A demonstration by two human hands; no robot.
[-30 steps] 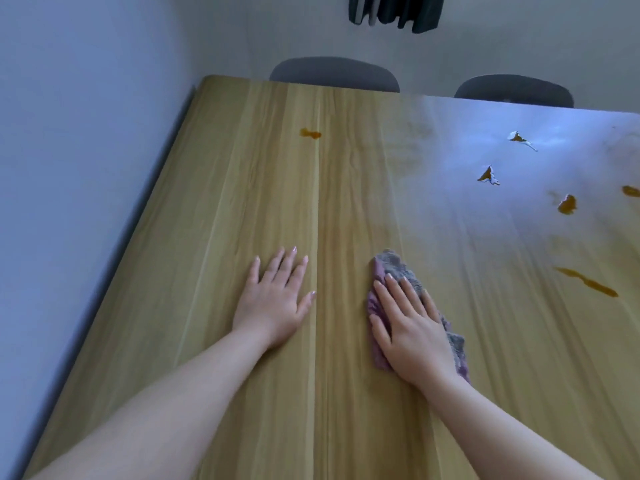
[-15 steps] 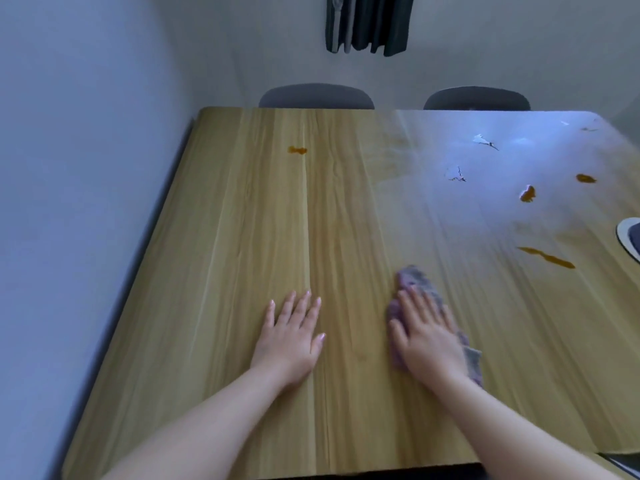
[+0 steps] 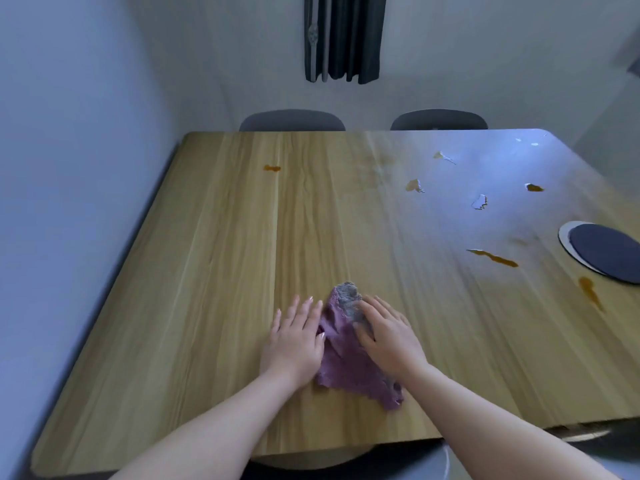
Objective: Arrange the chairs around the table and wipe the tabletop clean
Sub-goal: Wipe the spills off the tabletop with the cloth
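Observation:
A purple cloth [image 3: 343, 362] lies crumpled on the wooden table [image 3: 207, 271], near its front edge. My right hand [image 3: 389, 336] presses flat on the cloth's right side. My left hand [image 3: 294, 341] lies flat on the wood, its thumb touching the cloth's left edge. Brown sauce stains mark the tabletop: one at the far left [image 3: 272, 168], a streak [image 3: 493, 258] and a smear [image 3: 590, 292] to the right, and several smaller spots in the glare further back. Two dark chairs [image 3: 292, 120] [image 3: 439, 119] stand tucked in at the far side.
A dark round plate [image 3: 604, 252] on a white mat sits at the table's right edge. A wall runs close along the left side of the table. A dark curtain [image 3: 344, 38] hangs on the back wall. A chair back [image 3: 311, 460] shows under the near edge.
The view has pulled back from the table. My right hand slid the cloth left toward my left hand, and the cloth has spread out. The plate has come into view.

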